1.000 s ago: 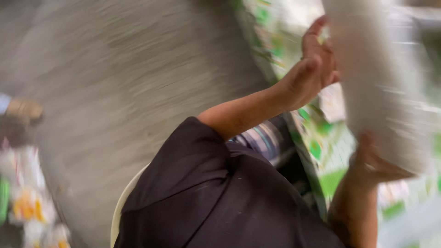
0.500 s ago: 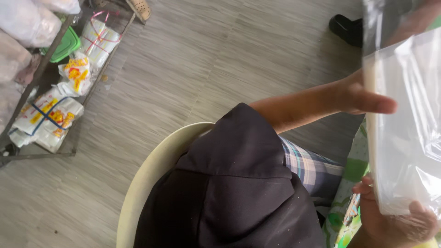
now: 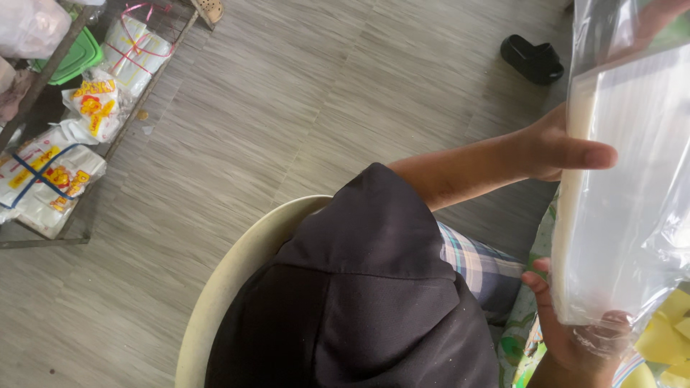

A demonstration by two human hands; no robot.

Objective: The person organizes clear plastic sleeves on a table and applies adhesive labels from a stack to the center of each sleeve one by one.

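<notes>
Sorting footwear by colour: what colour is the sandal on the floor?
Black; the sandal shows in the head view, top right.

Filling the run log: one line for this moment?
left hand: grips clear bag edge | right hand: supports bag bottom | chair: seated

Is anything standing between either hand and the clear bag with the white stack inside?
Nothing visible does. The left hand already grips the clear bag at its upper edge, thumb across the front. The right hand holds its lower corner. Both touch the plastic directly.
</notes>
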